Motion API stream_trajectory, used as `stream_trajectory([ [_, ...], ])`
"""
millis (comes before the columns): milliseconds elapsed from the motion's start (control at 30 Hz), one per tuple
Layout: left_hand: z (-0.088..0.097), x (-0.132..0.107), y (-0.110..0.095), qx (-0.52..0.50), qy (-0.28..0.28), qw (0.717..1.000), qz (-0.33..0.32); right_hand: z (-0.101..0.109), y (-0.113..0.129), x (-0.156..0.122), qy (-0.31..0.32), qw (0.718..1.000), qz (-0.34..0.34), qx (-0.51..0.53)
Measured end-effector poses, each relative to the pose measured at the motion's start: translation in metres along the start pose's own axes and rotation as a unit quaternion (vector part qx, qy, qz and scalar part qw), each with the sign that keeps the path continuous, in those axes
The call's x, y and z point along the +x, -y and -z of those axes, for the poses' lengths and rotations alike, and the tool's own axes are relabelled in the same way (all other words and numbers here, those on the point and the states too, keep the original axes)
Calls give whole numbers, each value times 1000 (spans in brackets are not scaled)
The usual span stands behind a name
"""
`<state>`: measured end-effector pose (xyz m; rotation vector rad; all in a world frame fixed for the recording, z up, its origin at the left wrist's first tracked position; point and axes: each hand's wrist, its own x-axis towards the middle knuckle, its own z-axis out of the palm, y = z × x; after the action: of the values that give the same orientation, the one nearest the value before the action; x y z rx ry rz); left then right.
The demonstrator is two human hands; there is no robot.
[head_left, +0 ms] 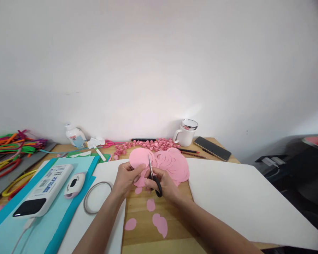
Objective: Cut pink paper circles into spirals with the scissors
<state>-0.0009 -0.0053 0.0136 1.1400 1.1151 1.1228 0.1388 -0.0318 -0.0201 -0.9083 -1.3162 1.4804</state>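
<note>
- Our left hand (125, 176) pinches the lower edge of a pink paper circle (138, 158), thumb on top and fingers curled under it, just above the middle of the wooden table (143, 233)
- Our right hand (165, 186) is closed through the black handles of the scissors (154, 177); the blades point to 12 o'clock and touch the circle's right edge
- At 1 o'clock from the hands lies a stack of pink circles (176, 165), overlapping one another
- At 6 o'clock, pink offcuts (160, 223) lie scattered on the bare wood
- At 9 o'clock a white power bank (46, 187) rests on teal paper (69, 165); its label carries blue print that we cannot read
- Beside it sit a small white device (74, 183) and a thin ring (96, 198)
- At 11 o'clock a white bottle (74, 135) bears a red and blue label, illegible to us
- At 12 o'clock small pink rolled pieces (148, 144) are strewn
- At 1 o'clock stand a white mug (187, 133) and a dark phone (212, 148)
- A white sheet (241, 197) spreads at 3 o'clock
</note>
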Motion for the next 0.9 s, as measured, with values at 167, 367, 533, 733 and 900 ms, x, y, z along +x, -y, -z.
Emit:
stream_trajectory([
  [167,0,0,-2,14,14,1000,7,2,3,3,-13,1000,9,16],
  [367,3,0,-2,12,25,1000,-4,3,3,1,-13,1000,5,5],
  [533,4,-1,-3,12,24,1000,-4,3,3,0,-10,1000,-7,-3],
  [733,3,-1,-4,-9,13,1000,-1,4,1,0,-4,1000,6,7],
  [900,2,1,-4,-40,26,999,-5,2,3,-1,-5,1000,4,14],
])
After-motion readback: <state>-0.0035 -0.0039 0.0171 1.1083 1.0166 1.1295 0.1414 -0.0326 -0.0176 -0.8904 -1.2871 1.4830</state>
